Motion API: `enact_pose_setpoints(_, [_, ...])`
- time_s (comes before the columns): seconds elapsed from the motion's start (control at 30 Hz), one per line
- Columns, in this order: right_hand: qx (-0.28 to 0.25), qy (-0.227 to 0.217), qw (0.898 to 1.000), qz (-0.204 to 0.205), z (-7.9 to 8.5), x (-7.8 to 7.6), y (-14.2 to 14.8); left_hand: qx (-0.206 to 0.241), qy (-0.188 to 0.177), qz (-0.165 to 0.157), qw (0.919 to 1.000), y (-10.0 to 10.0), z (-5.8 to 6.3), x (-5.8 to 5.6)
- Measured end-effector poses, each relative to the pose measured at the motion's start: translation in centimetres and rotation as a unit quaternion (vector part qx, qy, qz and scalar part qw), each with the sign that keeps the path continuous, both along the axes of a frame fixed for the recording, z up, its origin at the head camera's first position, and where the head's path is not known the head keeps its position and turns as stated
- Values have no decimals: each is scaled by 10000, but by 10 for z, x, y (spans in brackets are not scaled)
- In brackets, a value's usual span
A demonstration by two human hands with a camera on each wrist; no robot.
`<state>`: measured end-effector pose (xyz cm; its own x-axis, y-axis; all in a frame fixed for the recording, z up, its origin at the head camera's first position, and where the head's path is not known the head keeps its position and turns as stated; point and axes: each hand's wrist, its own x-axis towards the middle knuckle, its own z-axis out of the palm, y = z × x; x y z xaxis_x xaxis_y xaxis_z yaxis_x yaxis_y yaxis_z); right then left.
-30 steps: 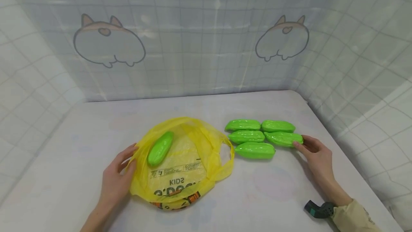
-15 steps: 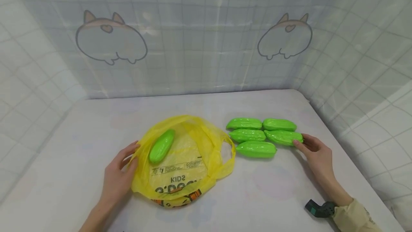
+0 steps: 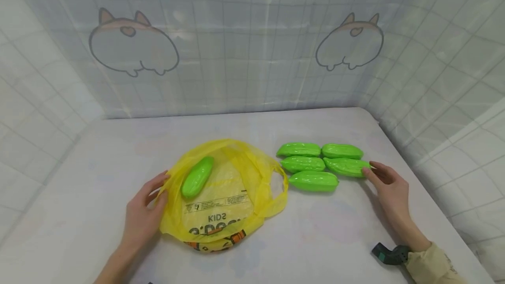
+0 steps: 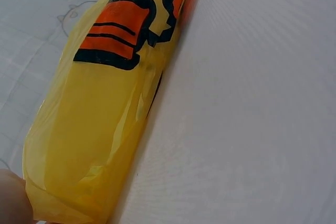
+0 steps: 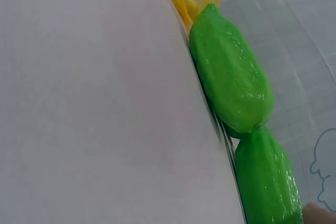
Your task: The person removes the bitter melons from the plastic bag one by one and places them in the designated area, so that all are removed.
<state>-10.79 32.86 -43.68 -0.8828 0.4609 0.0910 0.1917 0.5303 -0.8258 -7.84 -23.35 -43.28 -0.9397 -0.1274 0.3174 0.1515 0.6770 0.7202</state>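
My left hand (image 3: 144,216) holds the left rim of a yellow plastic bag (image 3: 258,176) between thumb and fingers. The bag's mouth gapes, and one smooth green cucumber-shaped vegetable (image 3: 198,178) lies inside. Over on the right, thumb and fingers of my right hand (image 3: 390,189) span the right end of a glossy, ridged green vegetable (image 3: 345,167). How firmly they grip is unclear. The right wrist view shows a fingertip (image 5: 319,214) beside that vegetable (image 5: 266,177). The left wrist view is mostly the bag's printed side (image 4: 97,108), with a fingertip (image 4: 13,198) at its edge.
Several similar green vegetables (image 3: 313,181) lie in short rows between the bag and my right hand. The bag's handle loop (image 3: 285,192) reaches the nearest one. A black curved device (image 3: 390,254) sits at my right wrist. Tiled-pattern curtains (image 3: 252,56) border the white table (image 3: 307,240).
My right thumb has shifted slightly toward the end of the green vegetable. My left hand stays on the bag's rim, and the vegetables keep their arrangement.
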Motion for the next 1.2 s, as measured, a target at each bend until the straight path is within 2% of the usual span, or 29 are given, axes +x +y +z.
enact_pose_setpoints(0.1, [-196, 305, 9990, -243, 1, 1, -5, -60, -21, -9, 10000, 0, 1, 0])
enact_pose_setpoints(0.17, [-206, 909, 9952, -295, 2, 2, -9, -80, -71, 4, 9999, 0, 1, 0])
enact_pose_setpoints(0.23, [-103, 1722, 9848, -215, 3, 4, -16, -88, -93, 15, 9999, 0, 1, 0])
enact_pose_setpoints(0.27, [-27, 2156, 9764, -129, 5, 5, -20, -64, -84, 2, 9999, -1, 1, 1])
enact_pose_setpoints(0.37, [176, 3371, 9408, 306, 15, 7, -42, -3, -59, -59, 10000, -1, 2, -1])
enact_pose_setpoints(0.43, [109, 3842, 9208, 661, 22, 10, -60, 21, -47, -91, 9999, -1, 2, -2])
enact_pose_setpoints(0.5, [-61, 4120, 9050, 1060, 27, 13, -76, 18, -75, -84, 9999, -2, 2, -2])
enact_pose_setpoints(0.6, [-351, 4251, 8918, 1507, 25, 18, -93, 13, -165, -26, 9999, -2, 1, -2])
enact_pose_setpoints(0.7, [-579, 4333, 8794, 1888, 16, 19, -103, 3, -247, -4, 9997, -2, 1, 0])
enact_pose_setpoints(0.8, [-699, 4323, 8703, 2254, 11, 19, -114, -8, -230, -19, 9997, -2, 2, 0])
enact_pose_setpoints(0.9, [-661, 4143, 8715, 2539, 14, 23, -128, -17, -222, -7, 9998, -2, 2, -1])
enact_pose_setpoints(1.03, [-505, 3841, 8788, 2785, 15, 25, -143, -9, -255, 22, 9997, -2, 2, 0])
enact_pose_setpoints(1.2, [-202, 3425, 8874, 3079, 12, 16, -157, 114, -221, -61, 9997, -1, 2, 1])
